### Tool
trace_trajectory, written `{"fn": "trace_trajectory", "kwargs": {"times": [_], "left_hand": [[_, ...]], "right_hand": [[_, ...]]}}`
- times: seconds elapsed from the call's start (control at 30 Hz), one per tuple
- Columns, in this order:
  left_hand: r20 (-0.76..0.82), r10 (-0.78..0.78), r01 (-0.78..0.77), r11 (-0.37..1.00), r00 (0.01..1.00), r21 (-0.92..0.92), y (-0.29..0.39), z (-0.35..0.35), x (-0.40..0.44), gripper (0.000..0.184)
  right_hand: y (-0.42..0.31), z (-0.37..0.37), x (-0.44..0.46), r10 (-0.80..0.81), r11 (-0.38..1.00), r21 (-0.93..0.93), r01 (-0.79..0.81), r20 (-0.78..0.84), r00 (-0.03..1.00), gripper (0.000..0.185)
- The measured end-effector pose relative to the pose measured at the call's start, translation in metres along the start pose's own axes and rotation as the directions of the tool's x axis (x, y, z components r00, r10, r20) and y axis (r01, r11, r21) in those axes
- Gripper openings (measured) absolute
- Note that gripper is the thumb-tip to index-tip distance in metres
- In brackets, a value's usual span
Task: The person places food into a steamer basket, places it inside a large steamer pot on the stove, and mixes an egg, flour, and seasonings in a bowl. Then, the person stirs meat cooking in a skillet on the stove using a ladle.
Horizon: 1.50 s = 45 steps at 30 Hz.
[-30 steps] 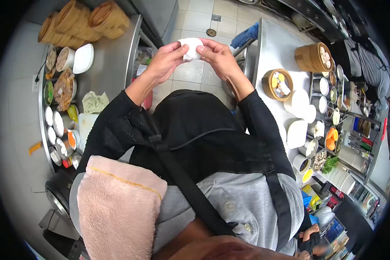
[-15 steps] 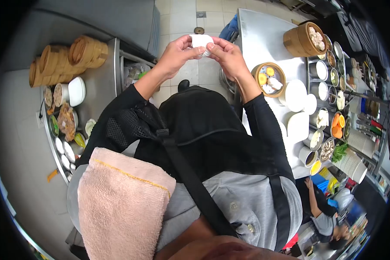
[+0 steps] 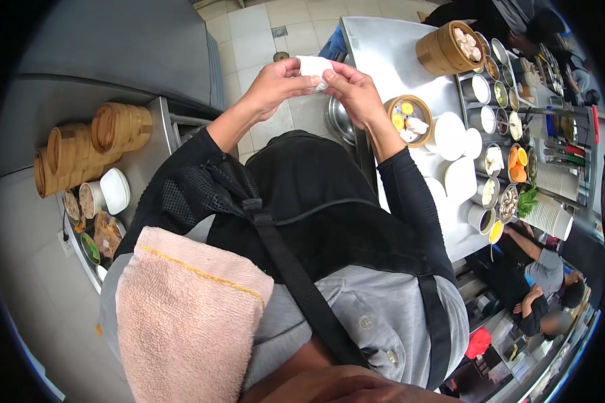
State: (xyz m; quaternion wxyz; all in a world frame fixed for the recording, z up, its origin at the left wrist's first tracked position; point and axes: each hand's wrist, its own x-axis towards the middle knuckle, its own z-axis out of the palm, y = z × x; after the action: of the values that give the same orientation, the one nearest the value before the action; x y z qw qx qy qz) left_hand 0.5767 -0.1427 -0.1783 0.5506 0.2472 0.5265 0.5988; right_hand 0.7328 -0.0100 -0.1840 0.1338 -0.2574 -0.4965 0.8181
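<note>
Between both hands is a small white piece (image 3: 314,68), held up over the floor; whether it is dough or something else I cannot tell. My left hand (image 3: 276,86) grips its left edge, thumb on the near side. At the right edge, my right hand (image 3: 351,93) pinches it with thumb and fingers. A round bamboo steamer (image 3: 409,121) with yellow and white pieces stands on the steel counter (image 3: 378,48) to the right of my right hand.
A taller steamer (image 3: 448,48) with white dumplings stands further back, near white lids (image 3: 448,134) and rows of ingredient containers (image 3: 492,160). Stacked steamers (image 3: 91,138) stand on the left counter. Other people (image 3: 541,269) are at the lower right and upper right.
The view has swung, so the right counter has shifted left and the left steamers sit lower. My hands still hold the white piece, which now looks more spread and folded at its near edge.
</note>
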Motion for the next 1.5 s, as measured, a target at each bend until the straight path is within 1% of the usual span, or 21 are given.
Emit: {"fn": "trace_trajectory", "kwargs": {"times": [0.1,0.2,0.3,0.43,0.5,0.53,0.57,0.63,0.67,0.7,0.77,0.87,0.97,1.07,1.17,1.2,1.3,1.33,1.37,1.43,1.5], "left_hand": [[-0.027,-0.03,0.029,0.999,0.999,-0.046,0.01,0.001,0.004,0.05],[0.053,-0.092,0.102,0.969,0.994,-0.226,0.006,-0.007,0.011,0.049],[0.102,-0.11,0.135,0.95,0.989,-0.283,0.008,-0.003,0.014,0.045],[0.095,-0.095,0.106,0.987,0.991,-0.121,-0.001,0.003,0.018,0.045],[0.077,-0.155,0.16,0.985,0.985,-0.065,-0.003,0.008,0.024,0.046],[0.088,-0.189,0.199,0.973,0.978,-0.116,-0.009,0.01,0.028,0.046],[0.085,-0.218,0.23,0.958,0.972,-0.169,-0.015,0.009,0.029,0.045],[0.095,-0.237,0.254,0.934,0.967,-0.251,-0.024,0.013,0.032,0.044],[0.114,-0.231,0.255,0.926,0.966,-0.28,-0.029,0.014,0.034,0.043],[0.132,-0.223,0.254,0.918,0.966,-0.306,-0.032,0.016,0.037,0.042],[0.146,-0.22,0.252,0.93,0.965,-0.267,-0.035,0.022,0.042,0.042],[0.17,-0.177,0.213,0.95,0.97,-0.228,-0.037,0.035,0.05,0.043],[0.187,-0.138,0.176,0.964,0.973,-0.201,-0.041,0.047,0.055,0.043],[0.181,-0.133,0.164,0.972,0.974,-0.168,-0.044,0.066,0.058,0.043],[0.192,-0.112,0.14,0.98,0.975,-0.141,-0.05,0.077,0.063,0.042],[0.206,-0.101,0.13,0.983,0.973,-0.133,-0.053,0.079,0.065,0.041],[0.238,0.006,0.003,0.999,0.971,-0.035,-0.055,0.092,0.065,0.04],[0.258,0.01,-0.001,0.999,0.966,-0.034,-0.053,0.097,0.065,0.039],[0.293,-0.003,0.013,0.999,0.956,-0.032,-0.053,0.1,0.066,0.039],[0.359,-0.028,0.042,0.999,0.933,-0.031,-0.052,0.105,0.068,0.038],[0.349,-0.014,0.023,1.0,0.937,-0.02,-0.052,0.114,0.068,0.037]], "right_hand": [[0.002,-0.005,0.002,-0.005,0.996,0.09,0.006,-0.006,1.0,0.038],[-0.001,-0.013,0.0,0.037,0.979,0.201,-0.04,0.016,0.999,0.037],[-0.007,-0.02,-0.005,0.061,0.94,0.332,-0.079,0.065,0.996,0.039],[-0.007,-0.048,-0.021,0.075,0.864,0.483,-0.141,0.154,0.985,0.043],[-0.008,-0.076,-0.036,0.041,0.97,0.239,-0.038,-0.006,0.999,0.042],[-0.026,-0.086,-0.052,-0.004,0.998,-0.058,-0.003,-0.12,0.993,0.041],[-0.045,-0.097,-0.067,-0.064,0.935,-0.353,-0.012,-0.202,0.977,0.041],[-0.046,-0.153,-0.076,-0.265,0.749,-0.661,0.049,-0.231,0.936,0.042],[-0.042,-0.183,-0.077,-0.336,0.593,-0.805,0.009,-0.237,0.912,0.044],[-0.057,-0.179,-0.086,-0.354,0.331,-0.939,-0.091,-0.213,0.911,0.044],[-0.047,-0.194,-0.086,-0.449,0.16,-0.985,0.071,-0.009,0.893,0.037],[-0.03,-0.204,-0.076,-0.515,-0.176,-0.963,0.205,0.267,0.814,0.032],[-0.021,-0.203,-0.074,-0.471,0.0,-0.994,0.114,0.1,0.876,0.028],[-0.016,-0.209,-0.072,-0.467,-0.047,-0.986,0.161,0.164,0.869,0.024],[-0.019,-0.206,-0.075,-0.579,0.041,-0.978,0.207,0.146,0.802,0.019],[-0.021,-0.19,-0.081,-0.591,0.306,-0.937,0.171,-0.046,0.805,0.014],[-0.023,-0.157,-0.098,-0.324,0.812,-0.567,0.135,-0.246,0.913,0.014],[-0.021,-0.146,-0.101,-0.338,0.815,-0.555,0.164,-0.227,0.913,0.016],[-0.024,-0.134,-0.111,-0.363,0.714,-0.684,0.15,-0.179,0.915,0.023],[-0.022,-0.124,-0.117,-0.463,0.686,-0.668,0.288,-0.095,0.881,0.033],[-0.019,-0.118,-0.126,-0.381,0.787,-0.58,0.211,-0.187,0.906,0.042]]}}
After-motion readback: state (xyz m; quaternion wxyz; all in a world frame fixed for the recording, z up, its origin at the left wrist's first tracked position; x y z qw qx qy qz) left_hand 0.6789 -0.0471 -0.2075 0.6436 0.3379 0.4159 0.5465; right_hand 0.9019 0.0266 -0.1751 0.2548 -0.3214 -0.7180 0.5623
